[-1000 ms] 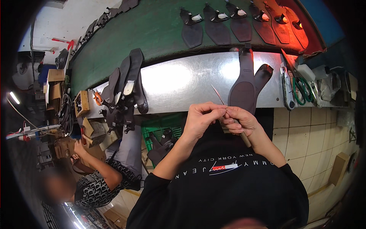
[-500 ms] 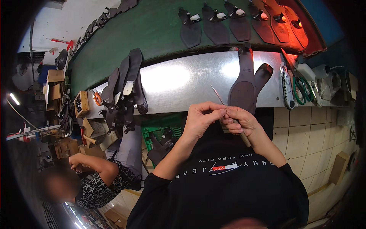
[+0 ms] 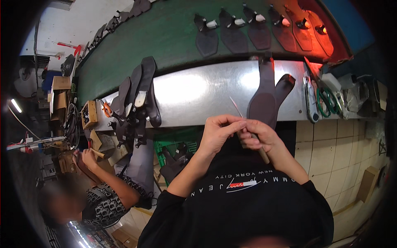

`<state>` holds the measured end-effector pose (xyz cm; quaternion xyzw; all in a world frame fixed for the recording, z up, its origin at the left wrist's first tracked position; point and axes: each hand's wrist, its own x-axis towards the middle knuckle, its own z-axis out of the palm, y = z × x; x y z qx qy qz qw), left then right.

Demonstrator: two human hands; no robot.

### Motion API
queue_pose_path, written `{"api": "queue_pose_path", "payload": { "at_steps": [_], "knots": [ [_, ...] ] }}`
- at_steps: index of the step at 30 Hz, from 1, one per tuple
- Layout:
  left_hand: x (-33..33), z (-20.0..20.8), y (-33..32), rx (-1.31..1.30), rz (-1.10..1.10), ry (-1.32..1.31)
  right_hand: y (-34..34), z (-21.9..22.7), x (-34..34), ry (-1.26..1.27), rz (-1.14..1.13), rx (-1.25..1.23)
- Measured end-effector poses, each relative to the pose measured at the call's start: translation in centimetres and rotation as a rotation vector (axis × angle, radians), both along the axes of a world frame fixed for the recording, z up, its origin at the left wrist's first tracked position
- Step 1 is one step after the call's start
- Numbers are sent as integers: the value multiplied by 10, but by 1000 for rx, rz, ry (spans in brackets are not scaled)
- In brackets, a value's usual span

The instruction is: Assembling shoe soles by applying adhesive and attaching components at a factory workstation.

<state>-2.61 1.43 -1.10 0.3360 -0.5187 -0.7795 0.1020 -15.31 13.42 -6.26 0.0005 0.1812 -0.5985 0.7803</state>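
Observation:
My right hand (image 3: 264,138) is closed around the wooden handle of a thin, pointed metal tool (image 3: 264,156), its slim tip angled up and left toward the counter. Thumb and forefinger of my left hand (image 3: 221,132) are pinched together against my right fingertips. Whatever lies between them is too small to make out. Just beyond my hands, two dark brown sandals (image 3: 262,101) lie side by side on the metal counter (image 3: 186,89), toes pointing away or to the right.
Several dark sandals (image 3: 140,87) are heaped at left. Green-handled scissors (image 3: 326,101) and a box cutter (image 3: 311,103) lie at right. A row of soles (image 3: 206,41) stands on the green bench (image 3: 165,33). At lower left a co-worker (image 3: 111,194) handles a sole beside a hammer (image 3: 97,153).
My hands stay pinched together, with the right fingers and the tool slightly shifted. The view has tilted a little. The co-worker's hand has moved up, and a sole now shows by it.

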Motion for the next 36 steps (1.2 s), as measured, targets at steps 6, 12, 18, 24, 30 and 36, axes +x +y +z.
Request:
{"api": "queue_pose_path", "payload": {
  "at_steps": [6,12,18,24,30,36],
  "knots": [
    [-19,-5,-53,-139,153,-7,-3,34,-31,344,-56,-15],
    [-92,-15,-167,-502,300,56,-16,37,-73,1422,-341,60],
    [-179,-68,-265,-1289,439,-195,-35,21,-73,2252,-605,108],
    [-201,-79,-284,-1328,214,-381,-38,19,-81,2258,-555,165],
    [-175,-88,-245,-1455,280,-506,-36,29,-84,2228,-478,162],
    [-174,-78,-240,-1372,412,-283,-31,31,-79,2259,-503,143]
  ]
}}
